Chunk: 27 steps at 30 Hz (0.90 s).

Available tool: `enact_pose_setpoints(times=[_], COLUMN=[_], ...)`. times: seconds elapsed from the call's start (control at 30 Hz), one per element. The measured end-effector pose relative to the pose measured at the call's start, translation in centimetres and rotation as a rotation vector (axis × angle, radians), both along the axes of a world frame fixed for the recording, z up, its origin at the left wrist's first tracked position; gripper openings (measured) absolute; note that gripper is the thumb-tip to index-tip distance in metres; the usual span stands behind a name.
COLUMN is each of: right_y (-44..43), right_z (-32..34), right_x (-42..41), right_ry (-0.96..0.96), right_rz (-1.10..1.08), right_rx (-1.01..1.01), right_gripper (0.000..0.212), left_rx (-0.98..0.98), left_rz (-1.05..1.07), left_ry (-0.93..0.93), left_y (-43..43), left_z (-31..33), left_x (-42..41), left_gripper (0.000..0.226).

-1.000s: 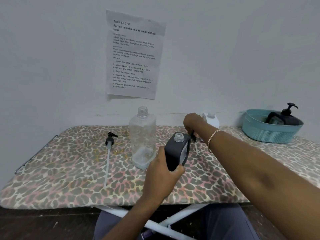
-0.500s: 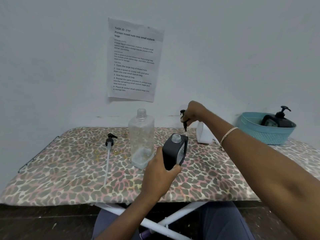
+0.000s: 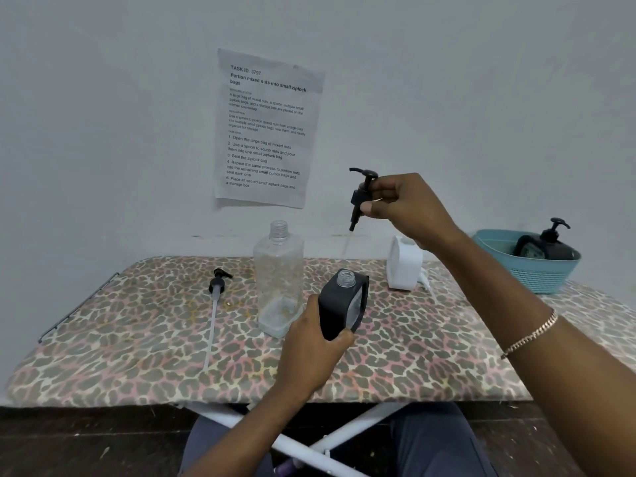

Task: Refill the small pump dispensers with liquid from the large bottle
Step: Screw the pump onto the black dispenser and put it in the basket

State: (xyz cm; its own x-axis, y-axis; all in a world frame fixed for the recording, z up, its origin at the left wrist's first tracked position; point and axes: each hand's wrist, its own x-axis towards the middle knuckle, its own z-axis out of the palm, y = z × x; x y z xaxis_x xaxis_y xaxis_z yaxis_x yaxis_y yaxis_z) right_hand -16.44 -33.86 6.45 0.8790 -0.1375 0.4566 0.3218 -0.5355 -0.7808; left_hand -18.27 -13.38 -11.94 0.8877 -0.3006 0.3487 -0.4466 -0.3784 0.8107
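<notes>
right hand [image 3: 402, 208] lifts pump top [image 3: 361, 192] higher | left hand [image 3: 315, 342] holds open black dispenser [image 3: 340, 306] | ready to close

A pale wall [image 3: 103, 132] rises beyond the right hand [image 3: 409, 208], a printed sheet [image 3: 266, 129] taped up to that hand's left. Below the left hand [image 3: 309, 349], the leopard-print counter [image 3: 120, 339] stands on white crossed legs [image 3: 354, 429] over a dark floor [image 3: 69, 442].

One head-worn wide-angle view looks forward and down, close over the table [image 3: 137, 339].
</notes>
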Motion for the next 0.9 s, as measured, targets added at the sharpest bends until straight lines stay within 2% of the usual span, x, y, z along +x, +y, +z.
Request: enact_pose_setpoints(times=[0.33,0.9], right_y=[0.9,1.6], right_z=[-0.9,-7.9], right_x=[-2.3,-2.3], right_ry=[0.044,0.154], right_rz=[-0.001,-0.001], right_rx=[-0.124,-0.118], right_gripper=[0.032,0.027], left_rx=[-0.008,-0.035], left_rz=[0.008,-0.008], left_ry=[-0.013,-0.018], left_y=[-0.1,-0.1], left_z=[-0.1,-0.2], left_x=[0.1,0.3], left_gripper=[0.041,0.035])
